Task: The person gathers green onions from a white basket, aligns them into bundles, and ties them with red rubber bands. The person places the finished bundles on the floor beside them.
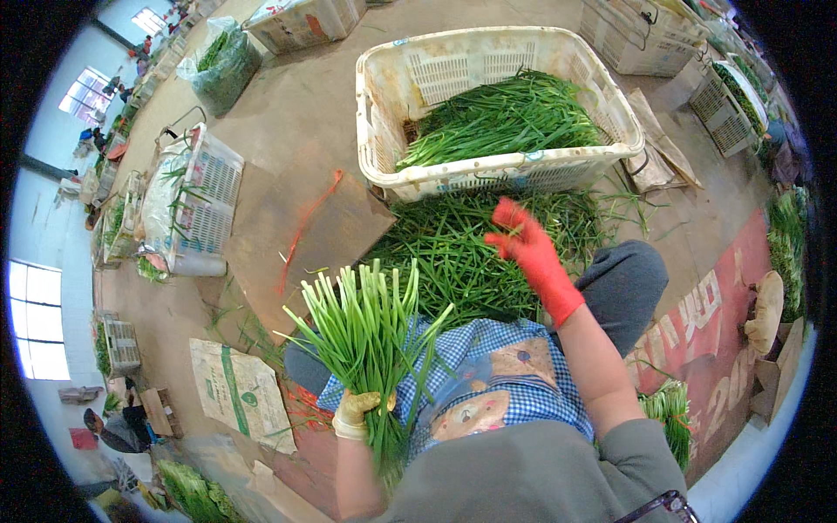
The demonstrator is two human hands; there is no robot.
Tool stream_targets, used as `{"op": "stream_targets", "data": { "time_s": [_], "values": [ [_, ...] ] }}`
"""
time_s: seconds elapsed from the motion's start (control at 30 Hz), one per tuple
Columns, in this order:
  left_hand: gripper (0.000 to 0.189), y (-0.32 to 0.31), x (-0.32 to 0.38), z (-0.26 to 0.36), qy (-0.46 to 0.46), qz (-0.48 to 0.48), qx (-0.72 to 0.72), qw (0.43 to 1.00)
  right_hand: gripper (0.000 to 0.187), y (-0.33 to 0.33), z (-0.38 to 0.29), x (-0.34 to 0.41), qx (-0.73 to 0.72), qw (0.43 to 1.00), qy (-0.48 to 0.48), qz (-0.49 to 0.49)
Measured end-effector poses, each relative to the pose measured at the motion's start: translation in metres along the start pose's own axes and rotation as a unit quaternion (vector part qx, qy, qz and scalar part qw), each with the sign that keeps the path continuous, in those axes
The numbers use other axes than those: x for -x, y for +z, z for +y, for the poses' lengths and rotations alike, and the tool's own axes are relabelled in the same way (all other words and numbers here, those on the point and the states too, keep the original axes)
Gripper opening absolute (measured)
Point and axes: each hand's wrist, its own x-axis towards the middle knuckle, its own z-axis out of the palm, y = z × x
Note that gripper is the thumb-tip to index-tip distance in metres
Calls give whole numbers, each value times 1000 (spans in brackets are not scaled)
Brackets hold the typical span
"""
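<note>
My left hand (358, 413), in a pale yellow glove, is closed around a thick bunch of green leafy stalks (376, 327), like garlic chives, with its pale cut ends pointing away from me. My right hand (513, 229), in a red glove and slightly blurred, hovers with fingers apart over a heap of loose green trimmings (451, 261); a bit of leaf may cling to its fingers. Beyond the heap stands a white plastic crate (487, 171) holding a pile of long green stalks (510, 124). A blue checked apron (516, 392) covers my lap.
A brown board (314, 222) with a red string (297, 242) lies left of the heap. Farther left stand another crate (212, 189) and a stuffed plastic bag (229, 72). A printed sack (242, 395) lies at lower left, a tied green bundle (673, 418) at right. A person (121, 428) sits far left.
</note>
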Motion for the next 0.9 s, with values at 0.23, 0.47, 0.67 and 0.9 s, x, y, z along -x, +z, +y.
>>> {"op": "stream_targets", "data": {
  "time_s": [0.23,0.47,0.67,0.9],
  "values": [
    [44,36,-25,51,-4,52,-78,996,106,51,43,38,-208,885,135,-394],
    [113,88,-59,82,11,-75,-250,965,135,75,11,27,-287,885,40,-365],
    [85,109,-86,74,7,-3,-316,949,136,61,-4,34,-229,901,70,-362],
    [48,123,-136,20,31,-15,-390,920,99,71,-32,36,-39,991,1,-131]
  ]
}}
